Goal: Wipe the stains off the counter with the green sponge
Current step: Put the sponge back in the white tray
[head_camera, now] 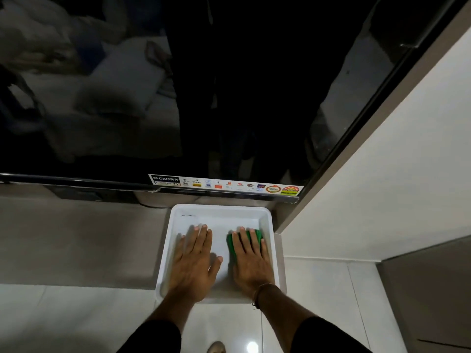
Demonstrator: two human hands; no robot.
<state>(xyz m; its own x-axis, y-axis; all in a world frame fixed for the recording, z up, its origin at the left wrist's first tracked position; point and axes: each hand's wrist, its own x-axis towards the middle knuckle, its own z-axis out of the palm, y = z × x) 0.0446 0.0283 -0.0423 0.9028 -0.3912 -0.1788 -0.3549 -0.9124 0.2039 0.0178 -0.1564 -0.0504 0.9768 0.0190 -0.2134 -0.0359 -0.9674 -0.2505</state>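
Observation:
A white tray point(267, 212) sits on the grey counter point(81, 238) below a black TV. Inside it lies the green sponge point(232, 243), mostly covered by my right hand point(251, 258), which presses flat on it with fingers spread. My left hand point(195, 261) rests flat, palm down, on the tray's bare floor to the left of the sponge, holding nothing. A thin dark mark point(188, 215) shows near the tray's far left corner.
A large black TV point(178, 85) with a sticker strip point(226, 184) hangs just behind the tray. A white wall panel point(395, 174) rises at the right. White floor tiles point(63, 322) lie below the counter's front edge.

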